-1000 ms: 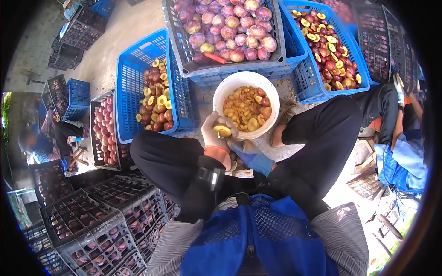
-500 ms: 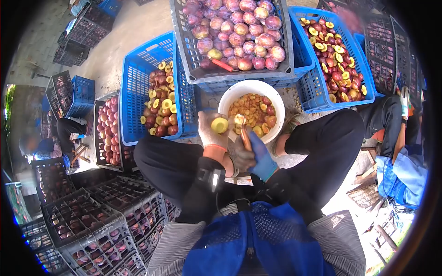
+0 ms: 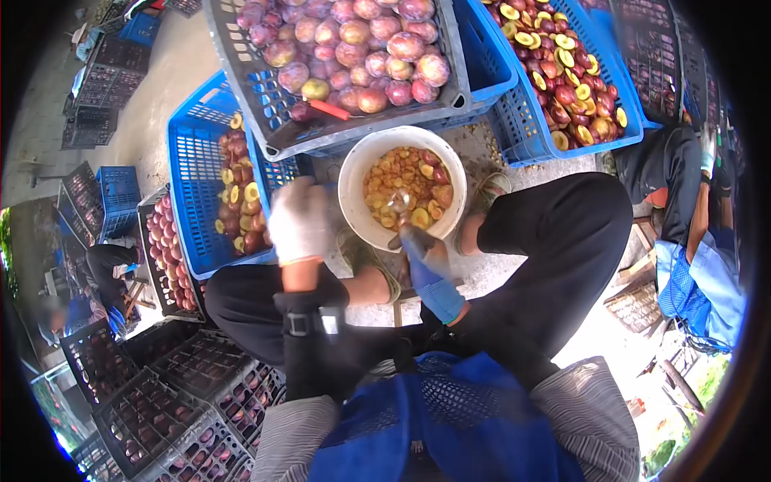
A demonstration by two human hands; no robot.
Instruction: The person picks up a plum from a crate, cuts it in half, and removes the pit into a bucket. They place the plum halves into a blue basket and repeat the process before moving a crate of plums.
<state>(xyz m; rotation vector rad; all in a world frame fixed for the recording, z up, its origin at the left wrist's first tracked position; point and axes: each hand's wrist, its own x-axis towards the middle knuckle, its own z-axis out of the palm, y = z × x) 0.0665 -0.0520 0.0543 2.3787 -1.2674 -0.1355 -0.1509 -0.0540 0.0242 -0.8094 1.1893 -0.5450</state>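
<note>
My left hand (image 3: 301,221), in a pale glove, is smeared by motion beside the near right edge of the left blue crate (image 3: 186,153). That crate holds halved plums (image 3: 241,210) with yellow cut faces; whether the hand contains anything is not visible. My right hand (image 3: 430,269), in a blue and grey glove, is closed around a spoon (image 3: 398,201) at the near rim of the white bucket (image 3: 347,193). The spoon's shiny head is over the bucket, its handle mostly covered by my fingers. Inside the bucket are plum pits and pieces (image 3: 393,173).
A dark crate of whole plums (image 3: 353,52) sits ahead on a blue crate, with a red-handled tool (image 3: 329,109) on the fruit. More halved plums fill the right blue crate (image 3: 514,132). Stacked black crates (image 3: 152,410) stand left; a co-worker's leg (image 3: 675,173) shows right.
My left hand has moved left from the bucket to the left crate, and the halved plum it held is no longer visible. My right hand has lowered slightly with the spoon. The view has shifted.
</note>
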